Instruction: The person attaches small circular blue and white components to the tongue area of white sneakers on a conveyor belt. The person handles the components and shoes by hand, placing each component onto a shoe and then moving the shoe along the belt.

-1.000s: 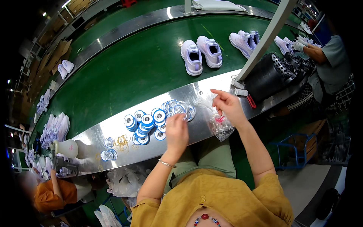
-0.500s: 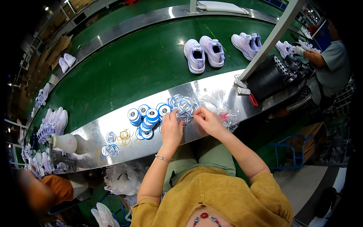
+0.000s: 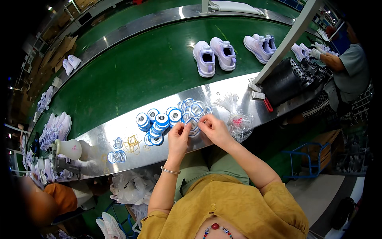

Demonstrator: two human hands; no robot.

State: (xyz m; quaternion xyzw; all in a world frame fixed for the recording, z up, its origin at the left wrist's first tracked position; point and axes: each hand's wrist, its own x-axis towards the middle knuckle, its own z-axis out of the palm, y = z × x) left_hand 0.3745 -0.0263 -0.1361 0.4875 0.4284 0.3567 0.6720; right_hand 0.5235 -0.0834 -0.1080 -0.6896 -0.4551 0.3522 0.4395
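Your left hand (image 3: 179, 137) and right hand (image 3: 213, 129) are together at the near edge of the steel bench (image 3: 119, 131), fingertips pinched on one round blue-and-white tag (image 3: 193, 124) held between them, just above the bench surface. Both hands are narrow, closed on that tag; a thin bracelet (image 3: 170, 171) sits on your left wrist. The tag sits at the near side of a loose pile of the same tags (image 3: 191, 109), touching or overlapping it, can't tell which. Left of the pile are stacked blue-rimmed tags (image 3: 157, 121), then a few yellow rubber bands (image 3: 133, 141), then a small cluster of tags (image 3: 116, 155) further left. A clear plastic bag (image 3: 238, 121) lies just right of your right hand, not touching as far as I can tell. A white squeeze bottle (image 3: 68, 149) lies on its side at the far left of the bench. Beyond the bench, a pair of white shoes (image 3: 215, 55) stands on the green conveyor belt (image 3: 131, 75). Another person (image 3: 346, 67) works at the right end.
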